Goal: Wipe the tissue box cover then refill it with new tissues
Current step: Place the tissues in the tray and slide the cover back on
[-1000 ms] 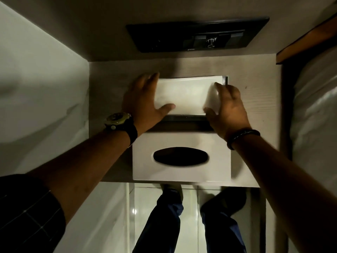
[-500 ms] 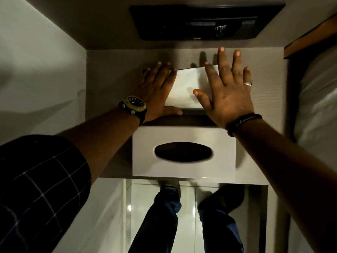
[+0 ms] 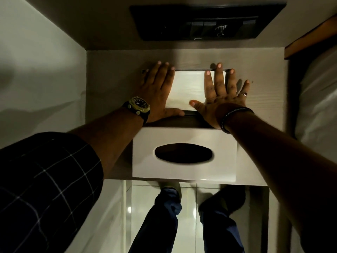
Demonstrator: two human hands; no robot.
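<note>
A white tissue box cover (image 3: 184,172) with a dark oval slot stands at the near edge of a pale wooden table (image 3: 113,79). Behind it a white stack of tissues (image 3: 187,88) lies flat in a dark base tray (image 3: 189,114). My left hand (image 3: 157,90) lies flat on the stack's left side, thumb along the near edge. My right hand (image 3: 221,94) presses flat on its right side, fingers spread and reaching the far edge. Neither hand grips anything.
A black switch panel (image 3: 206,22) is on the wall behind the table. A white wall (image 3: 36,70) closes the left side. A bed with white linen (image 3: 317,99) and a wooden rail (image 3: 310,39) lies at the right. My legs stand on a glossy tiled floor (image 3: 189,207) below.
Both hands went from holding the tissue stack by its sides to lying flat on top of it, fingers stretched toward the far edge. The stack now sits level in the tray.
</note>
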